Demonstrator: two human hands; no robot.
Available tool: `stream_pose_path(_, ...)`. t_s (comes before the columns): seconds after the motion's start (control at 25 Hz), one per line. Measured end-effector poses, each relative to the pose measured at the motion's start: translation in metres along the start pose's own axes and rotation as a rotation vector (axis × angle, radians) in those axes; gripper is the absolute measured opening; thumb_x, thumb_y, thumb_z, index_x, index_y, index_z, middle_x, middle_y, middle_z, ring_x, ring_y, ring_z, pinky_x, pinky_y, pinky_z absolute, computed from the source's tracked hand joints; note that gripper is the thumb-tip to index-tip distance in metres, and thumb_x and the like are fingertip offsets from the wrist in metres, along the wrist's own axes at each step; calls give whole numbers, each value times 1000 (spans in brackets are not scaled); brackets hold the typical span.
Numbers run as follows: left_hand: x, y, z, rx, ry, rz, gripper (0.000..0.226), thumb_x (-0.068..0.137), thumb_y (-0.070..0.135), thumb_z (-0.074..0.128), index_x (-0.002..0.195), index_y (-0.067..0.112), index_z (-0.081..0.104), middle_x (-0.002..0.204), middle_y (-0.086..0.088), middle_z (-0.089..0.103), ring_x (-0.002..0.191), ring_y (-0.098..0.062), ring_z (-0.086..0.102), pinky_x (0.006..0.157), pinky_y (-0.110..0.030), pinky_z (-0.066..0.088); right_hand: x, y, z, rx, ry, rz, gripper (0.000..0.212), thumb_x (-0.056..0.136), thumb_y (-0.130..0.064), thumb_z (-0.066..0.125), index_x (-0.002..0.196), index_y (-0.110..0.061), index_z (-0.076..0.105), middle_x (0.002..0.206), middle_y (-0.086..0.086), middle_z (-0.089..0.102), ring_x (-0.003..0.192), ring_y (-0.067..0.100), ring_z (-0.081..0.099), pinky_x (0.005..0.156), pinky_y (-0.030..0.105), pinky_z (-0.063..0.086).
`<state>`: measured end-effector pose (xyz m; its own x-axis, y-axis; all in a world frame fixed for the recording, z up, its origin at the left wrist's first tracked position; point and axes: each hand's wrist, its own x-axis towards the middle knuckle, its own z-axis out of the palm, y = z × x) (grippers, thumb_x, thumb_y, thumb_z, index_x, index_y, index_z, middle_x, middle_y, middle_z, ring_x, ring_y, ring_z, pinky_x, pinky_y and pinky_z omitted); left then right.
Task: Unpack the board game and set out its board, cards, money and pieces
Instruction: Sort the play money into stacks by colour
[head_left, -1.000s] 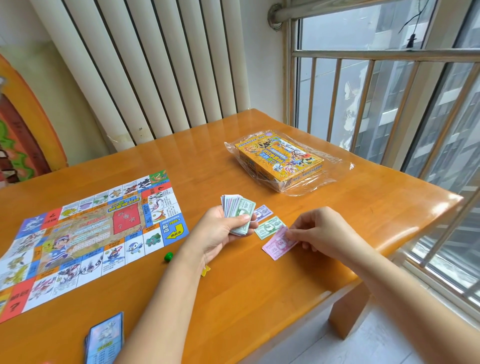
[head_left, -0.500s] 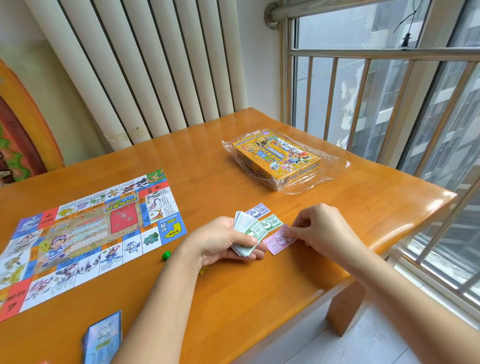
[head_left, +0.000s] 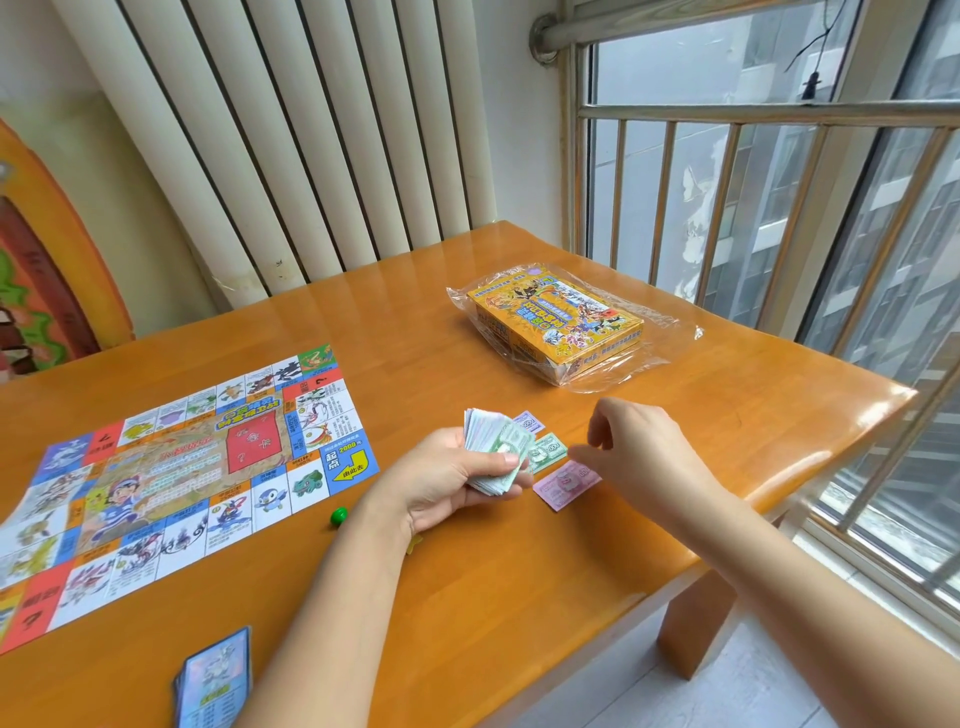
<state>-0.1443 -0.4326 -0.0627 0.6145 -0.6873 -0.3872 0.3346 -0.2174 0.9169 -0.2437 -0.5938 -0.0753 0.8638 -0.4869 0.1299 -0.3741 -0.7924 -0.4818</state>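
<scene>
The left hand grips a fanned stack of play money, thumb curled over the top note. The right hand hovers with fingers loosely curled, holding nothing, just above a pink note on the table, beside a green note and a purple note. The board lies unfolded to the left, a card deck at the near edge

Board flat at L; card stack nr front edge; green piece beside board; 3 notes in row; money wad in left hand; box far R.
</scene>
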Motion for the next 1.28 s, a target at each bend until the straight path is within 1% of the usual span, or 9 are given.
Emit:
stream_pose_path(0.08,2,0,2,-57,48,105,18,84,-9,60,99,1,60,77,-8,72,68,-16,70,60,-23,58,-1,-5,0,309,26,4,32,88,-39,65,68,-15,56,60,-2,58,58,13,53,54,25,39)
stream_pose_path(0.2,2,0,6,-6,100,188,22,79,-7,67,97,5,64,76,-4,72,67,-14,69,57,-23,55,2,-14,1,806,-116,71,27,81,-31,73,76,-5,67,61,0,64,52,9,58,54,21,50)
stream_pose_path(0.32,1,-1,7,54,108,205,24,75,-3,72,94,11,68,78,-1,72,67,-12,68,60,-22,55,6,-16,6,975,-213,132,22,75,-21,78,78,-1,70,64,6,64,53,10,58,55,19,50)
stream_pose_path(0.64,2,5,1,-263,-19,156,21,92,-6,45,107,-4,60,104,-23,68,86,-29,68,73,-31,59,11,-13,6,1074,-114,187,13,83,-14,72,76,-3,70,66,9,70,60,14,64,58,17,53)
stream_pose_path(0.84,3,6,0,-319,36,154,20,90,-11,44,103,-6,58,87,-19,71,73,-24,71,68,-31,59,14,-12,1,1233,-132,236,4,85,-4,67,83,-2,64,71,11,69,59,12,65,61,18,56)
stream_pose_path(1.04,6,5,-4,-374,84,160,20,89,-13,44,105,-9,55,88,-22,71,74,-28,72,61,-31,59,20,-10,-9,1232,-132,162,13,89,1,59,81,-9,62,72,4,66,56,12,62,51,17,53)
stream_pose_path(1.12,7,5,-4,-391,130,163,17,89,-14,45,102,-9,54,87,-22,71,71,-28,72,58,-30,59,22,-9,-13,1138,-206,92,11,93,-4,57,87,-10,64,68,0,61,49,13,55,43,19,45)
stream_pose_path(1.2,10,5,-7,-387,204,158,16,89,-14,45,102,-9,53,91,-25,68,69,-28,71,60,-32,60,29,-7,-16,915,-245,-4,5,89,-5,63,92,-7,66,64,-2,61,44,11,49,40,18,37)
stream_pose_path(1.28,13,3,-12,-387,253,129,17,89,-15,44,105,-12,50,97,-30,64,68,-31,71,63,-36,59,40,-5,-17,715,-257,-49,9,83,-5,71,92,-6,68,61,-1,64,41,8,49,41,18,38)
